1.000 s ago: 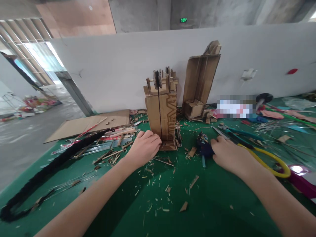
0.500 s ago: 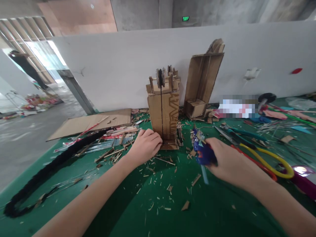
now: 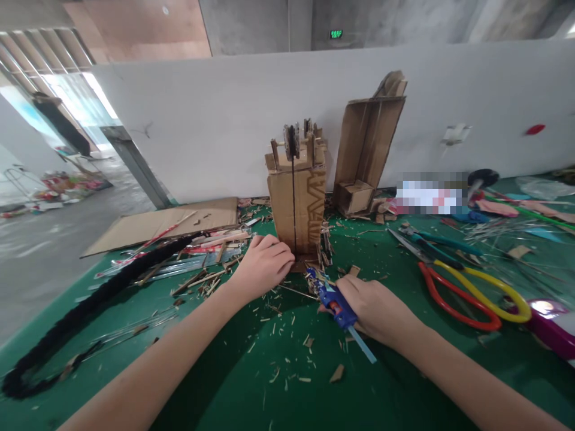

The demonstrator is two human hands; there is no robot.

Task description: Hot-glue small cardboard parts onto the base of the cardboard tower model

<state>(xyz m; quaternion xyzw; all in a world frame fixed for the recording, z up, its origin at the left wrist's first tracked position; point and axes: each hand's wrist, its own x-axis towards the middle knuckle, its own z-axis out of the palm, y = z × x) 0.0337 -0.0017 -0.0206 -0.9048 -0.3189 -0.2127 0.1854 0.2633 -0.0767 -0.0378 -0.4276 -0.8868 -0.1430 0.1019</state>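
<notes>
A tall cardboard tower (image 3: 299,200) with small wooden pegs on top stands on the green table (image 3: 314,389). My left hand (image 3: 263,263) is curled against the tower's lower left corner, touching it. My right hand (image 3: 375,308) grips a blue glue gun (image 3: 332,296) with a pale glue stick jutting out behind it. The gun's nozzle points at the tower's base, just short of it.
Scissors with red and yellow handles (image 3: 467,290) lie to the right. A folded cardboard box (image 3: 366,155) leans on the white wall. A flat cardboard sheet (image 3: 166,224), a long black braid (image 3: 85,311) and wooden sticks lie to the left. Wood chips litter the table.
My right hand picked up the blue glue gun from the table on the right and carried it left to the tower's base. My left hand stayed at the tower.
</notes>
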